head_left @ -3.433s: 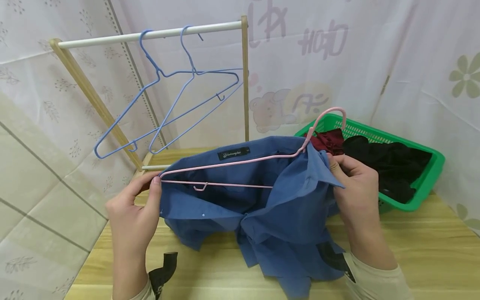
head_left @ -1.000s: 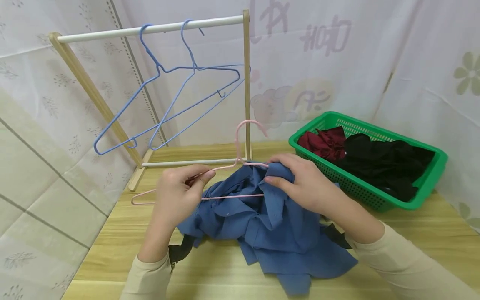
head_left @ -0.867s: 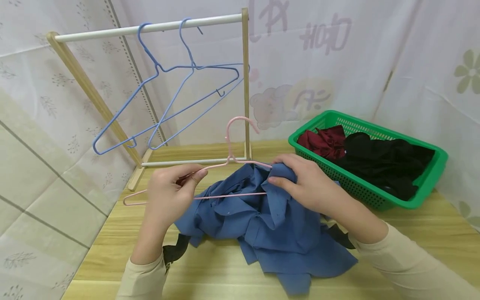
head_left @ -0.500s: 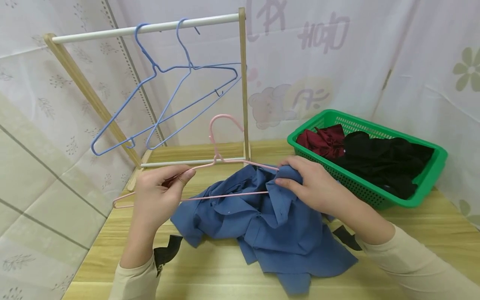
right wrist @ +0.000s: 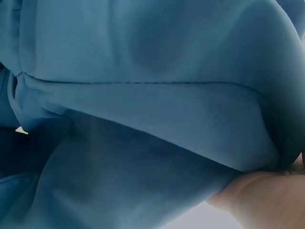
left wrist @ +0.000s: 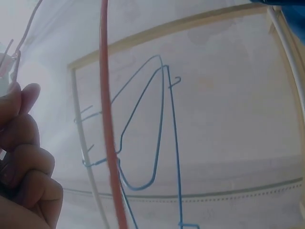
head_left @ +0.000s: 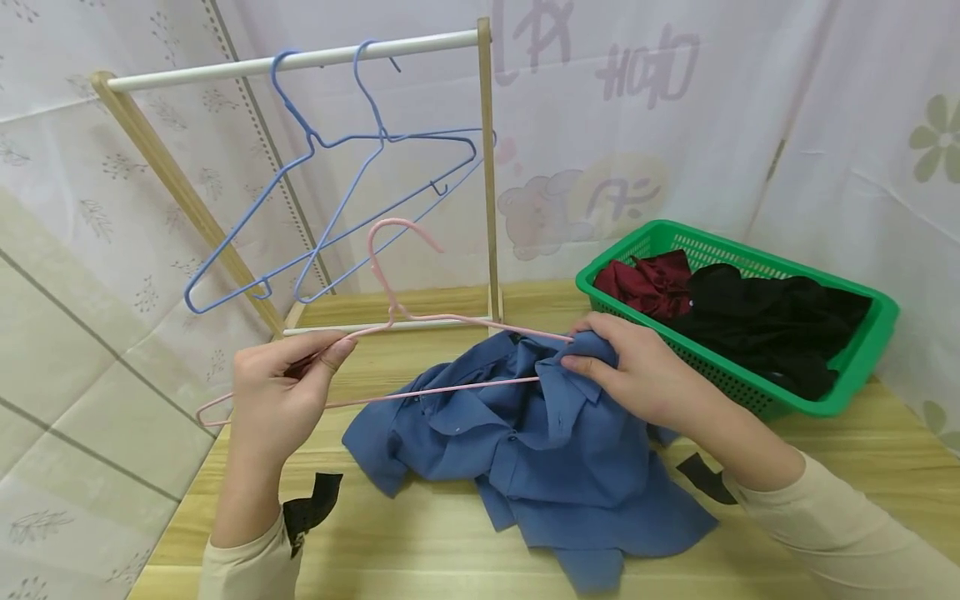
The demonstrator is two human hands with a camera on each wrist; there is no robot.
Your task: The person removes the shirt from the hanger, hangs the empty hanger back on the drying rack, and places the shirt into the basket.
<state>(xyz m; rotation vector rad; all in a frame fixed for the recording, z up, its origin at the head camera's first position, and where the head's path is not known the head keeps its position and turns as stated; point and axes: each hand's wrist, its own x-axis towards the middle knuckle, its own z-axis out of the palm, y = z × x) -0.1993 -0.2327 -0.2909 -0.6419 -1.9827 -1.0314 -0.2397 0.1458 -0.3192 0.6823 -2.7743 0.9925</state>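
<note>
A pink clothes hanger (head_left: 393,310) is held above the table, hook upward. My left hand (head_left: 279,400) pinches its left shoulder between thumb and fingers; in the left wrist view, the curled fingers (left wrist: 31,152) are beside a hanger bar (left wrist: 109,143). The hanger's left end sticks out past the hand, bare of cloth. Its right end goes in under the collar of a crumpled blue shirt (head_left: 570,475). My right hand (head_left: 637,371) grips the cloth there, hiding the hanger tip. Blue cloth (right wrist: 143,114) fills most of the right wrist view.
Two blue hangers (head_left: 337,146) hang from the white bar (head_left: 225,73) of a wooden-sided rack at the back left. Behind my right hand stands a green basket (head_left: 847,387) holding dark red cloth (head_left: 645,283) and black cloth (head_left: 772,325). Printed curtains (head_left: 712,167) enclose the table (head_left: 420,550).
Earlier the left hand held the shirt's opening. It now holds the hanger, which has slid left so its left half is out of the cloth. The right hand has shifted slightly right.
</note>
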